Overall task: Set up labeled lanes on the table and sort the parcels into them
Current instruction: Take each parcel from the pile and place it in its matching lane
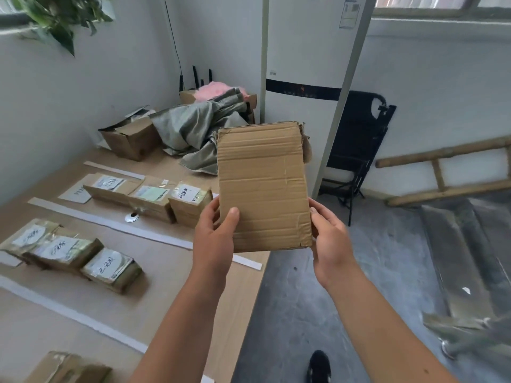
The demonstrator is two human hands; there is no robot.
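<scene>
"Two hands on the parcel?"

"Yes. The left hand grips its lower left corner, thumb flat on the front, the other fingers curled behind it and out of sight. The right hand grips the lower right edge, thumb along the side, fingers also hidden behind."

"Where is it?"

"In the air, upright, plain brown face toward the camera, above the right edge of the table. Only the hands touch it. Its top corners are torn."

"And the lanes?"

"White strips cross the table and divide it. The far parcels are three in a row, touching, each with a label on top. A sheet lies flat at the left end of that lane. The middle parcels are three more, side by side, with handwritten labels too blurred to read. One near parcel sits at the bottom edge, partly cut off."

"Any boxes?"

"An open box stands at the far end of the table with its flaps up. Something pale lies inside, but I cannot tell what. A grey cloth is heaped just beside it. Behind that, a back box holds pink stuff, and the cloth reaches up against it."
</scene>
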